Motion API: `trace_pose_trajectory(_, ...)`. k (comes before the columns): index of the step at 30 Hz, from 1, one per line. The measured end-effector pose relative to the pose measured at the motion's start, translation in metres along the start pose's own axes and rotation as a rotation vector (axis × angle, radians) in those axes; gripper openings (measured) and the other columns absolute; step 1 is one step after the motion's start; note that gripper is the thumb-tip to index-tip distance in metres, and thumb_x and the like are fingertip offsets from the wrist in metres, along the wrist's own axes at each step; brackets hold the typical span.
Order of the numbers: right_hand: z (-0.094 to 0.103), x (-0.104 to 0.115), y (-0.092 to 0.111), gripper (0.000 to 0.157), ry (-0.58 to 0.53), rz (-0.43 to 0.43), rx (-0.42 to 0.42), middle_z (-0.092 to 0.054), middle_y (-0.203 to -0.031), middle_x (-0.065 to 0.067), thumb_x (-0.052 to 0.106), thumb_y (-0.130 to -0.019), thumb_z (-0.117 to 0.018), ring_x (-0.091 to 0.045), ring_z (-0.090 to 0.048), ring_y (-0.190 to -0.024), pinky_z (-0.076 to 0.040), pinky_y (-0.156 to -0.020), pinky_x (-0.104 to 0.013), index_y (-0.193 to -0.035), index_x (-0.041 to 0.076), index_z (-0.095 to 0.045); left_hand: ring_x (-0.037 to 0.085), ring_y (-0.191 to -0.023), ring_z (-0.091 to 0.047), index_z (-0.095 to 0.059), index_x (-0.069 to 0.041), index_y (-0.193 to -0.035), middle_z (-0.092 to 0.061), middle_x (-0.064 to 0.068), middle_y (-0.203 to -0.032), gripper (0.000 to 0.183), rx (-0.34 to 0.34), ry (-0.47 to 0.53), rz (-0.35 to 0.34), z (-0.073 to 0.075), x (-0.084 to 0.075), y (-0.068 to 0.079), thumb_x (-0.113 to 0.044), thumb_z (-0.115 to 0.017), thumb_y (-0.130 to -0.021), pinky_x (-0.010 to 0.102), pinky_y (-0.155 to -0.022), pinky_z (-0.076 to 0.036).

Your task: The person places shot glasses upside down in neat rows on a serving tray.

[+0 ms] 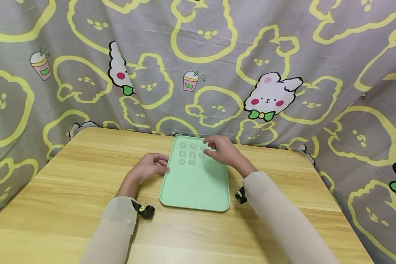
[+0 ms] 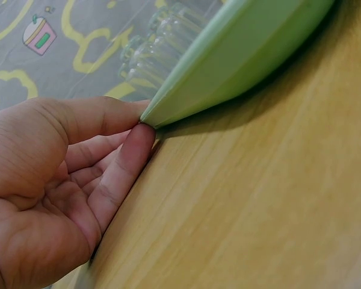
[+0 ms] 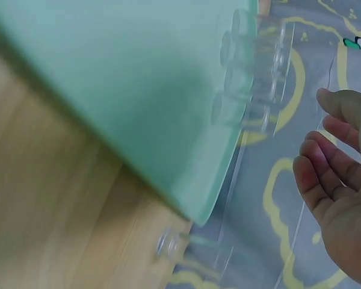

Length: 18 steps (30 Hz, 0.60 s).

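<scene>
A light green tray (image 1: 194,187) lies on the table with several small clear cups (image 1: 192,154) standing in rows at its far end. At the tray's left edge is my left hand (image 1: 149,167); in the left wrist view its thumb and a finger (image 2: 135,147) pinch the rim. My right hand (image 1: 222,149) hovers over the tray's far right part, close to the cups in the right column. Seen from the right wrist, the fingers (image 3: 313,183) are loosely bent with nothing between them.
One more clear cup (image 3: 195,250) stands on the wooden table (image 1: 69,190), off the tray, beside its corner in the right wrist view. A grey patterned curtain (image 1: 151,44) hangs along the table's back edge. Black straps (image 1: 146,211) are on both wrists.
</scene>
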State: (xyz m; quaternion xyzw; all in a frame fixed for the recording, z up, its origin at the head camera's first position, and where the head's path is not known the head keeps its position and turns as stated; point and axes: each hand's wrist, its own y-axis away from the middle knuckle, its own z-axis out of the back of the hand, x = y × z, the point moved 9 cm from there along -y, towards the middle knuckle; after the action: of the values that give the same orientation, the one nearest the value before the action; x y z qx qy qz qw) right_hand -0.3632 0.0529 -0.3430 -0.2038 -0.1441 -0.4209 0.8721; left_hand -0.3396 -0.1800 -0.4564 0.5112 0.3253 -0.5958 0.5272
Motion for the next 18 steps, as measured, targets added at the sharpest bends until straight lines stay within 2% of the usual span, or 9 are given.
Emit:
trace_pose_trajectory(12, 0.024, -0.041, 0.022, 0.026, 0.039, -0.049, -0.033, -0.068, -0.095, -0.009, 0.013, -0.093, -0.074, -0.023, -0.061, -0.086, -0.054, -0.080, -0.040, -0.116, 0.002, -0.072, 0.019, -0.089, -0.063, -0.055, 0.007, -0.136, -0.060, 0.015, -0.110, 0.051, 0.004, 0.008, 0.007, -0.001, -0.001, 0.002, -0.005, -0.074, -0.090, 0.032, -0.081, -0.059)
trace_pose_trajectory(15, 0.031, -0.049, 0.028, 0.023, 0.044, -0.050, -0.043, -0.066, -0.092, -0.010, 0.012, -0.093, -0.074, -0.024, -0.059, -0.084, -0.052, -0.078, -0.041, -0.113, 0.003, -0.072, 0.019, -0.089, -0.063, -0.055, 0.007, -0.136, -0.060, 0.015, -0.110, 0.051, 0.003, 0.008, 0.005, -0.001, -0.001, 0.002, -0.005, -0.074, -0.090, 0.032, -0.081, -0.059)
trace_pose_trajectory(18, 0.037, -0.059, 0.035, 0.025, 0.032, -0.071, -0.056, -0.068, -0.097, -0.013, 0.011, -0.093, -0.073, -0.026, -0.061, -0.087, -0.053, -0.080, -0.042, -0.116, 0.001, -0.072, 0.019, -0.089, -0.062, -0.055, 0.007, -0.137, -0.060, 0.014, -0.110, 0.052, 0.002, 0.007, 0.001, -0.001, -0.002, 0.002, -0.005, -0.074, -0.090, 0.031, -0.081, -0.059)
